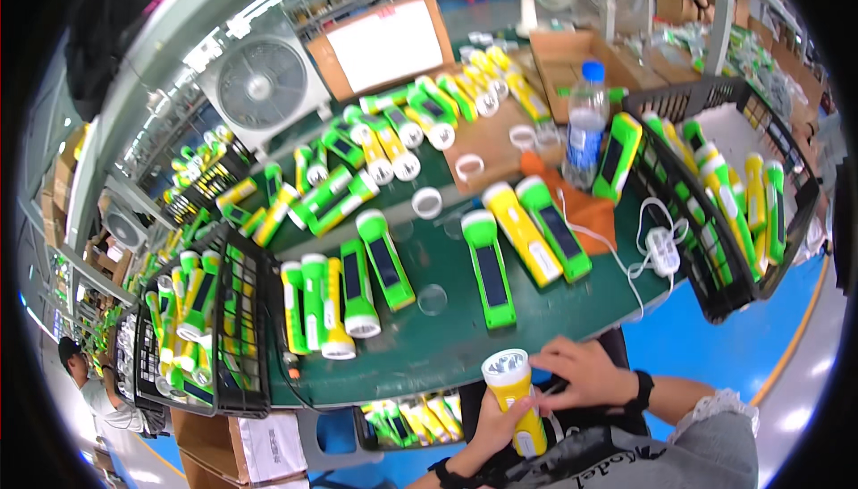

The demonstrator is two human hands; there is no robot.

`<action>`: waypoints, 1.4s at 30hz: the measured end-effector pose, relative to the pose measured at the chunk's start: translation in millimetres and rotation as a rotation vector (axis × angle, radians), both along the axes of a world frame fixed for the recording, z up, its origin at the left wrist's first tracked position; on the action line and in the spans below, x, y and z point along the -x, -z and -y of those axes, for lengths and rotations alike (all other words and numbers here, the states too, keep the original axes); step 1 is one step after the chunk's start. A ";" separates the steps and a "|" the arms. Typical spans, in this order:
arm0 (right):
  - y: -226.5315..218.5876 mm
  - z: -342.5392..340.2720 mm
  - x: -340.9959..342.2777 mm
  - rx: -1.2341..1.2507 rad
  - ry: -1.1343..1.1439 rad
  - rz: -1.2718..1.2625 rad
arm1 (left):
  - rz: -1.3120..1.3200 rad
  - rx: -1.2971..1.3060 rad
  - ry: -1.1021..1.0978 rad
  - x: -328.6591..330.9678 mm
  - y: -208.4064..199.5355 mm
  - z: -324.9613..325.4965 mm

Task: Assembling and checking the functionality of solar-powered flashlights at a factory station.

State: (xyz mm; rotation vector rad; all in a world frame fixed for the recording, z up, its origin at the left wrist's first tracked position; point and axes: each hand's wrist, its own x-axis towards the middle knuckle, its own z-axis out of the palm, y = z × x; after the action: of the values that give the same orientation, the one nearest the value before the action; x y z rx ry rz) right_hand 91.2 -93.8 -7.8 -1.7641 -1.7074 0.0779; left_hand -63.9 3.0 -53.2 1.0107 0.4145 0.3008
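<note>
a yellow flashlight (512,386) is in the person's left hand (490,425), in front of the body at the near edge of the green bench (420,371). the left fingers are closed round its barrel, thumb across the front, apparently to steady it and leave the lens end free. the right hand (590,377) is half open, fingers loosely bent beside the white head; whether they touch it, i cannot tell.

the flashlight's long axis runs steeply, leaning a little left at the top: lens up and away from the person, tail down toward the lap.

beyond the fingers, a green flashlight (490,274) lies head away, dark panel up. well to the left and right of the fingers stand black crates (246,328) of flashlights, perhaps kept within reach.
</note>
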 end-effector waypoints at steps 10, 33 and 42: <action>-55.6 -56.7 -6.7 0.149 0.292 0.154 | 0.009 0.203 -0.098 -127.0 -67.3 -121.9; 12.5 -49.1 -6.5 -0.209 -0.057 0.073 | 0.213 -0.055 -0.121 -136.9 -57.0 -137.0; -6.8 -40.6 -16.8 -0.308 -0.119 0.257 | 0.362 -0.089 -0.077 -136.0 -53.9 -117.6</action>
State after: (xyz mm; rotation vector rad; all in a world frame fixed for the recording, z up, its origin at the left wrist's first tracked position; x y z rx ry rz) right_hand 108.0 -53.1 -1.0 -1.4936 -1.8881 -0.3562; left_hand 72.1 120.5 0.7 1.0032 0.1125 0.5653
